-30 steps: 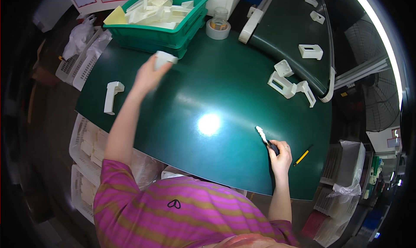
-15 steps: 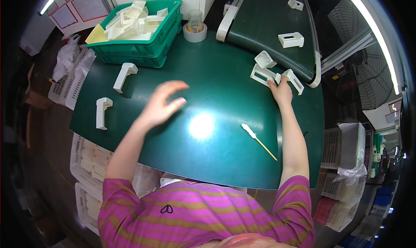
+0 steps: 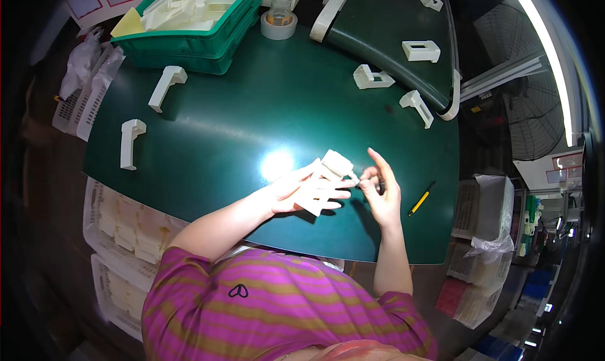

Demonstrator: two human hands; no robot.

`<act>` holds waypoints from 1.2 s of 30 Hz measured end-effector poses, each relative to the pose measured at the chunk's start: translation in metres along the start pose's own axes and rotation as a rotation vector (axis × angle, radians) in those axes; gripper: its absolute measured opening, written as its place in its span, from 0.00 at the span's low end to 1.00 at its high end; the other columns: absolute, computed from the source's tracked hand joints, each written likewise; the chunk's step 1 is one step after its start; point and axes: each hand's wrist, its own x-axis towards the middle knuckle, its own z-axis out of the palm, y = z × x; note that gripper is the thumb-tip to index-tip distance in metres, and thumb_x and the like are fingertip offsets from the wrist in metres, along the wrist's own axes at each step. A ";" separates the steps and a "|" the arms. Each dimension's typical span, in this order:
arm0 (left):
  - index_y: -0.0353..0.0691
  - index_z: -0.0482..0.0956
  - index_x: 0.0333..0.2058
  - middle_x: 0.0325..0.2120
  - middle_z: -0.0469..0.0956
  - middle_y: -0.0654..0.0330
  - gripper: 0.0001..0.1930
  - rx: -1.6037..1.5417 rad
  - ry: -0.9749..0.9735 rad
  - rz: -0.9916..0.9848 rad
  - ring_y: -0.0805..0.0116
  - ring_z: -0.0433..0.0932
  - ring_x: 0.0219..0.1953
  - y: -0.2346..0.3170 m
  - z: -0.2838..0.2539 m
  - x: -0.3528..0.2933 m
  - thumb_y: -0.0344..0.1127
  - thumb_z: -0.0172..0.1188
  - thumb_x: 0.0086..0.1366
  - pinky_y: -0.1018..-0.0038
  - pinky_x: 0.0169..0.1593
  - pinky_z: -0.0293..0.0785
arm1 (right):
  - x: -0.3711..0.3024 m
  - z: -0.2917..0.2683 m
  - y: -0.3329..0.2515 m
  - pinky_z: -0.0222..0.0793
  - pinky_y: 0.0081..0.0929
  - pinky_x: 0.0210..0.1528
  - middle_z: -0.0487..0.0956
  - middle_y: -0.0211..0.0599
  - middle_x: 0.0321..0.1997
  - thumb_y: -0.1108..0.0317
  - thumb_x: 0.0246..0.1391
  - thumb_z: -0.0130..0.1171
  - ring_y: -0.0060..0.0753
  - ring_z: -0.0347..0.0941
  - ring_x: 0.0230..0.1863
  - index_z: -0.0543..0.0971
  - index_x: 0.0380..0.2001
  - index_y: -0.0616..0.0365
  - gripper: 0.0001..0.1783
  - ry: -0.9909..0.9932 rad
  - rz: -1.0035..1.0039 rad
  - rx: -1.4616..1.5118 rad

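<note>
Here the left hand [image 3: 296, 194] is closed around a white plastic part [image 3: 324, 181], holding it just above the near edge of the dark green tabletop [image 3: 252, 115], fingers wrapped along its underside and thumb on top. The right hand [image 3: 380, 194] is right beside it, its fingers pinched on a small tool [image 3: 368, 183] whose tip meets the part's right end; the index finger sticks up and the tool itself is too small to make out. A yellow pencil [image 3: 420, 199] lies on the tabletop just right of the right hand.

Farther back, two long white brackets [image 3: 165, 87] rest on the left side of the tabletop, well apart from the hands. A green crate [image 3: 189, 42] full of white parts sits at the far left corner, with a roll of tape [image 3: 278, 27] beside it. Two more white frame pieces [image 3: 373, 78] lie near the curved conveyor [image 3: 391, 20] at the far right, which carries another white frame.
</note>
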 end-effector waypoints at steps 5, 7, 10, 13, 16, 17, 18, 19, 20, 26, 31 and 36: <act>0.40 0.49 0.62 0.60 0.59 0.54 0.31 0.096 0.059 0.102 0.56 0.61 0.60 -0.002 0.001 -0.005 0.56 0.32 0.68 0.56 0.59 0.62 | -0.022 0.010 0.006 0.65 0.19 0.41 0.72 0.36 0.38 0.74 0.55 0.52 0.22 0.69 0.37 0.66 0.57 0.60 0.25 0.112 0.042 -0.042; 0.40 0.50 0.62 0.60 0.59 0.54 0.31 -0.058 0.040 0.092 0.56 0.62 0.60 -0.001 0.002 -0.005 0.55 0.31 0.69 0.59 0.58 0.64 | -0.023 0.015 0.008 0.66 0.20 0.44 0.72 0.39 0.41 0.74 0.56 0.50 0.25 0.70 0.41 0.66 0.57 0.60 0.23 0.132 0.045 -0.090; 0.40 0.50 0.62 0.59 0.60 0.54 0.31 0.059 0.067 0.134 0.56 0.63 0.59 -0.003 -0.002 -0.006 0.55 0.30 0.68 0.61 0.57 0.67 | -0.020 0.020 0.005 0.66 0.20 0.43 0.73 0.38 0.38 0.78 0.56 0.48 0.25 0.71 0.38 0.71 0.53 0.61 0.19 0.156 -0.048 -0.140; 0.40 0.50 0.62 0.60 0.60 0.54 0.31 0.082 0.057 0.139 0.57 0.64 0.58 -0.001 -0.002 -0.007 0.55 0.29 0.69 0.62 0.56 0.68 | -0.016 0.023 -0.004 0.67 0.20 0.41 0.74 0.38 0.37 0.79 0.55 0.49 0.26 0.72 0.36 0.72 0.52 0.61 0.20 0.178 -0.062 -0.086; 0.41 0.50 0.62 0.59 0.60 0.55 0.29 0.081 -0.004 0.165 0.58 0.63 0.59 0.002 0.002 -0.006 0.50 0.39 0.68 0.62 0.57 0.67 | -0.017 0.027 -0.016 0.68 0.21 0.41 0.76 0.40 0.38 0.81 0.54 0.49 0.27 0.74 0.37 0.74 0.49 0.62 0.18 0.279 -0.067 -0.017; 0.41 0.50 0.62 0.59 0.60 0.55 0.29 0.087 -0.008 0.168 0.58 0.63 0.59 0.000 0.002 -0.006 0.50 0.39 0.68 0.62 0.57 0.67 | -0.017 0.026 -0.017 0.68 0.21 0.41 0.76 0.40 0.38 0.81 0.54 0.49 0.27 0.74 0.37 0.74 0.49 0.62 0.18 0.280 -0.075 -0.017; 0.41 0.52 0.61 0.58 0.61 0.55 0.28 0.119 -0.005 0.218 0.59 0.61 0.60 -0.001 0.001 -0.006 0.47 0.45 0.67 0.63 0.58 0.66 | -0.016 0.027 -0.015 0.68 0.22 0.41 0.77 0.41 0.38 0.81 0.53 0.50 0.29 0.75 0.37 0.74 0.47 0.63 0.17 0.273 -0.154 -0.081; 0.42 0.53 0.61 0.58 0.62 0.56 0.29 0.152 -0.003 0.268 0.60 0.59 0.61 -0.002 0.002 -0.005 0.43 0.51 0.65 0.64 0.59 0.65 | -0.015 0.028 -0.015 0.68 0.22 0.42 0.77 0.42 0.38 0.82 0.52 0.50 0.30 0.75 0.38 0.75 0.45 0.63 0.16 0.266 -0.234 -0.144; 0.42 0.56 0.59 0.55 0.63 0.58 0.31 0.125 0.021 0.267 0.64 0.60 0.60 -0.001 0.004 -0.005 0.38 0.58 0.60 0.66 0.58 0.64 | -0.014 0.027 -0.019 0.67 0.20 0.44 0.77 0.39 0.41 0.82 0.52 0.50 0.26 0.73 0.39 0.75 0.45 0.64 0.16 0.210 -0.264 -0.213; 0.43 0.58 0.58 0.50 0.64 0.60 0.32 0.303 0.031 0.298 0.73 0.66 0.50 -0.001 0.004 -0.004 0.40 0.61 0.58 0.71 0.53 0.67 | -0.017 0.036 -0.020 0.69 0.25 0.42 0.79 0.43 0.36 0.83 0.46 0.53 0.35 0.75 0.37 0.78 0.40 0.63 0.16 0.189 -0.321 -0.327; 0.43 0.56 0.59 0.50 0.64 0.62 0.34 0.325 0.074 0.324 0.72 0.65 0.52 -0.004 0.017 -0.008 0.40 0.62 0.57 0.73 0.53 0.66 | -0.019 0.040 -0.024 0.70 0.31 0.45 0.79 0.47 0.37 0.83 0.44 0.55 0.43 0.76 0.41 0.78 0.40 0.62 0.17 0.172 -0.336 -0.351; 0.43 0.54 0.60 0.51 0.64 0.62 0.34 0.353 0.090 0.337 0.71 0.64 0.54 -0.006 0.006 -0.007 0.36 0.61 0.58 0.72 0.55 0.65 | -0.018 0.044 -0.021 0.69 0.25 0.41 0.79 0.45 0.35 0.84 0.46 0.53 0.36 0.76 0.36 0.77 0.40 0.64 0.16 0.163 -0.399 -0.372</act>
